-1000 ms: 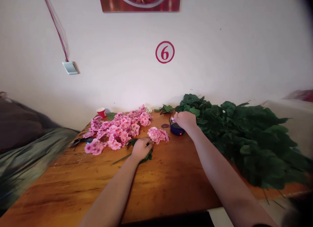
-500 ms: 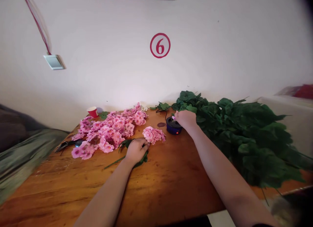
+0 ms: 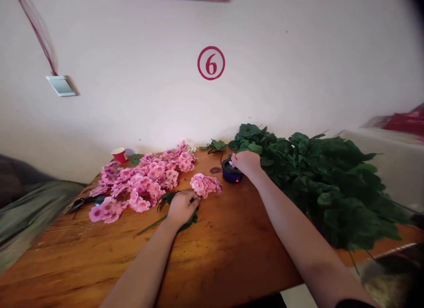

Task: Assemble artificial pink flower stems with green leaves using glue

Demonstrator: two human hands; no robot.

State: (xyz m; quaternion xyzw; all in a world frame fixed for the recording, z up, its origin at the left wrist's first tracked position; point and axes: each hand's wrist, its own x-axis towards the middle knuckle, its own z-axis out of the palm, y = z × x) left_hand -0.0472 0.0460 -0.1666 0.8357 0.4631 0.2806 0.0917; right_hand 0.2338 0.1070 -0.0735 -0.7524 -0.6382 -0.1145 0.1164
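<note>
My left hand (image 3: 182, 207) is closed around the leafy green stem of an artificial flower spray, resting on the wooden table. Dark leaves (image 3: 189, 220) stick out under the palm, and the spray's pink blossom head (image 3: 205, 184) lies just beyond the fingertips. Farther right, my right hand (image 3: 247, 163) pinches a small pink artificial flower (image 3: 231, 164) at the mouth of a round dark-blue pot (image 3: 232, 175) with a lit red light. Whether the flower touches what is inside the pot I cannot tell.
A heap of pink flower sprays (image 3: 145, 180) lies left, beside a red-and-white paper cup (image 3: 119, 155) and a dark-handled tool (image 3: 79, 204). Green artificial leaves (image 3: 318, 184) are piled on the right. A cable runs behind the pot. The wall (image 3: 159, 78) stands at the table's back.
The view has shifted slightly, so most things sit farther left. The small flower in my right hand is a little lower at the pot's mouth. My left hand keeps its hold.
</note>
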